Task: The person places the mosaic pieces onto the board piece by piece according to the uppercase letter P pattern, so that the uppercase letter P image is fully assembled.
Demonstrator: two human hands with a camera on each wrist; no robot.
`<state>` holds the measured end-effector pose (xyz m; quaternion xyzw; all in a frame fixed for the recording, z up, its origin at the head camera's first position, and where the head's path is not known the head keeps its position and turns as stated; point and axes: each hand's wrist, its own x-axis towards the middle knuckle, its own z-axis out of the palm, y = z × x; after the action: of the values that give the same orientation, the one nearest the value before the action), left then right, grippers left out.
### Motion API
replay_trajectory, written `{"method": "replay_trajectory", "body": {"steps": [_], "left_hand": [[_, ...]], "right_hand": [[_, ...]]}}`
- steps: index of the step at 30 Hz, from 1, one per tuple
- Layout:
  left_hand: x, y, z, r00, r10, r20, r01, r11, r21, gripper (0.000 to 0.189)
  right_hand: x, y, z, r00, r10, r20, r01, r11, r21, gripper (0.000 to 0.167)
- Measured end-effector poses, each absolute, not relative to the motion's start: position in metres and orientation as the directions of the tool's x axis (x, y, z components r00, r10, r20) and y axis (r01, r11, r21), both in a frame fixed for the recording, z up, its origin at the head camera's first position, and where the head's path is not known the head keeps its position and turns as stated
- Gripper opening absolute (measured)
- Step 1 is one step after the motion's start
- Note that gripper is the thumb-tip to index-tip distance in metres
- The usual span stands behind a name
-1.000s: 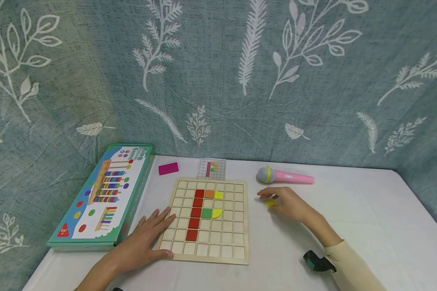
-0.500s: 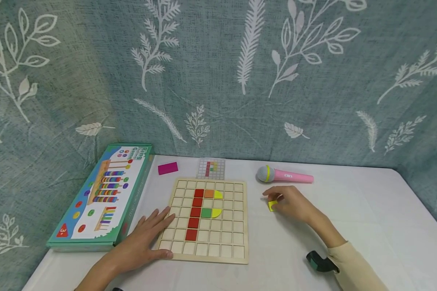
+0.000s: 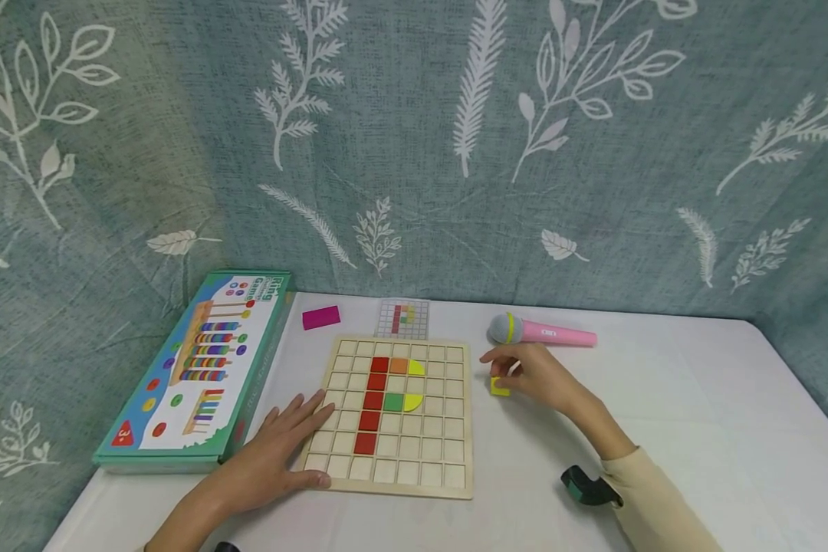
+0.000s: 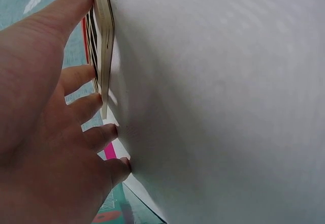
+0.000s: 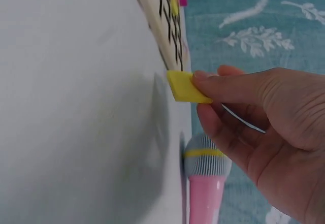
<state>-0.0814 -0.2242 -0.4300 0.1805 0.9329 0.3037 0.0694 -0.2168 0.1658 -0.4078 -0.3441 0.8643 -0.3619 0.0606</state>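
Note:
In the head view my right hand [image 3: 534, 376] is just right of a wooden grid board [image 3: 424, 452]. Between thumb and fingers it pinches a small yellow square tile [image 5: 184, 88], with its flat face showing in the right wrist view. My left hand [image 3: 279, 456] rests at the board's left edge, fingers spread and thumb on the near corner. On the grid, red square tiles [image 3: 373, 400] form a column. An orange tile [image 3: 399, 366] and a yellow rounded tile [image 3: 416, 368] lie beside its top; lower down come a green tile [image 3: 393, 402] and another yellow rounded tile [image 3: 412, 402].
A small pattern card [image 3: 386, 326] lies behind the board, with a magenta rectangular piece [image 3: 320, 317] to its left. A toy microphone [image 3: 559, 335] with a pink handle lies at the back right. On the left is a large game box [image 3: 200, 368]. A patterned curtain backs the white table.
My right hand has shifted left toward the board, carrying the yellow tile, which now shows more clearly. The left hand stays where it was on the board's edge.

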Motion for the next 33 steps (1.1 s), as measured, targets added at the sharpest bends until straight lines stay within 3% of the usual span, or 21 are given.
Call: {"method": "replay_trajectory", "body": {"steps": [11, 23, 33], "left_hand": [[-0.082, -0.223, -0.429, -0.927, 0.37, -0.062, 0.263, 0.757, 0.598, 0.094], [-0.083, -0.221, -0.427, -0.924, 0.38, -0.053, 0.273, 0.749, 0.604, 0.094], [-0.082, -0.222, -0.425, -0.928, 0.366, -0.068, 0.256, 0.759, 0.598, 0.095]], "right_hand": [[-0.22, 0.12, -0.403, -0.727, -0.673, 0.137, -0.571, 0.482, -0.664, 0.029], [-0.22, 0.078, -0.418, -0.7, -0.666, 0.256, -0.616, 0.383, -0.688, 0.023], [-0.217, 0.062, -0.425, -0.695, -0.685, 0.221, -0.606, 0.392, -0.692, 0.02]]}}
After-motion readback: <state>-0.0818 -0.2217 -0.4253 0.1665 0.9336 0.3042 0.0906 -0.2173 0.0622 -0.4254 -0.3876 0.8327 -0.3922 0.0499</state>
